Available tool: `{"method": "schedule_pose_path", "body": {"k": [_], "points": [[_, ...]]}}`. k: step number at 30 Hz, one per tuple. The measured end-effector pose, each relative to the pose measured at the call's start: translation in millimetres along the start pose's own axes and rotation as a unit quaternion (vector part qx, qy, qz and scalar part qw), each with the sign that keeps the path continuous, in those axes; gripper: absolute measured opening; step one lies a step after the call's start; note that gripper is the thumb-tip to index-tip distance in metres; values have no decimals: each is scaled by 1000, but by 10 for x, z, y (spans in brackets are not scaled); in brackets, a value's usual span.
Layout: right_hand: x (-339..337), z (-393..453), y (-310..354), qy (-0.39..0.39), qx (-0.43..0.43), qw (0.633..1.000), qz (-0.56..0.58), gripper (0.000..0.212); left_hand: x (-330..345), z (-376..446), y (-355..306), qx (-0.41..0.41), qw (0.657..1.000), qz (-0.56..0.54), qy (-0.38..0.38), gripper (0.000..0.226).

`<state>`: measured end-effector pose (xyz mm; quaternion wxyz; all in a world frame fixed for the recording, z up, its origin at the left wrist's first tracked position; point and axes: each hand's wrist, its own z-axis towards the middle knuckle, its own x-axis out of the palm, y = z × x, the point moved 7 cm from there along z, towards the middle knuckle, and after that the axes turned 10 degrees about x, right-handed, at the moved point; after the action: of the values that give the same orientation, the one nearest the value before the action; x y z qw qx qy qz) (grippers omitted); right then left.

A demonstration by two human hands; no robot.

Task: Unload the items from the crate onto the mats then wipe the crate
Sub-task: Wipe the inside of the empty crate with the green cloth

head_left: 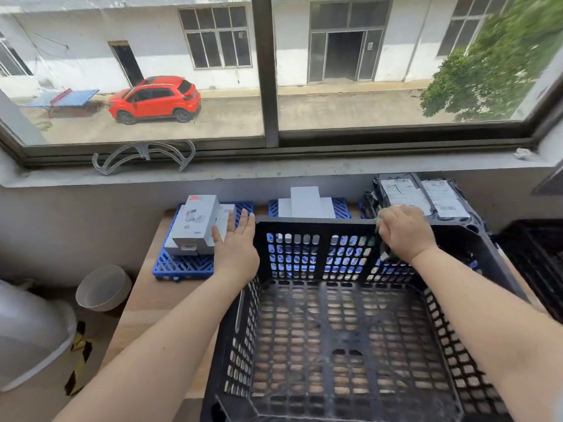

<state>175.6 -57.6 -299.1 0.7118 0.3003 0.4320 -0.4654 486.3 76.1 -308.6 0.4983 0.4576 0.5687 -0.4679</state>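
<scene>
Crate point(335, 345) empty, three mats point(185, 266) loaded; right hand point(405, 233) clenched on cloth point(384, 254) at far rim, left hand point(236, 248) flat, released.

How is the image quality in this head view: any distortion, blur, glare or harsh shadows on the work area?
Head view: strong wide-angle bowing, with the window frame and sill curving; soft, even daylight, no hard shadows or glare on the crate; left hand and right hand fairly sharp; labels on the white boxes and black packages too soft to read.
</scene>
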Motion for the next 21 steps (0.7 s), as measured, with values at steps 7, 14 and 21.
{"method": "schedule_pose_path", "body": {"k": [7, 14, 21], "points": [[74, 114, 768, 39, 78, 996, -9, 37, -5, 163, -634, 106, 989, 100, -14, 57], [110, 149, 1024, 50, -13, 998, -20, 21, 99, 517, -1272, 151, 988, -1, -29, 54], [20, -49, -197, 31, 43, 998, 23, 29, 140, 531, -1222, 178, 981, 24, -77, 47]]}}
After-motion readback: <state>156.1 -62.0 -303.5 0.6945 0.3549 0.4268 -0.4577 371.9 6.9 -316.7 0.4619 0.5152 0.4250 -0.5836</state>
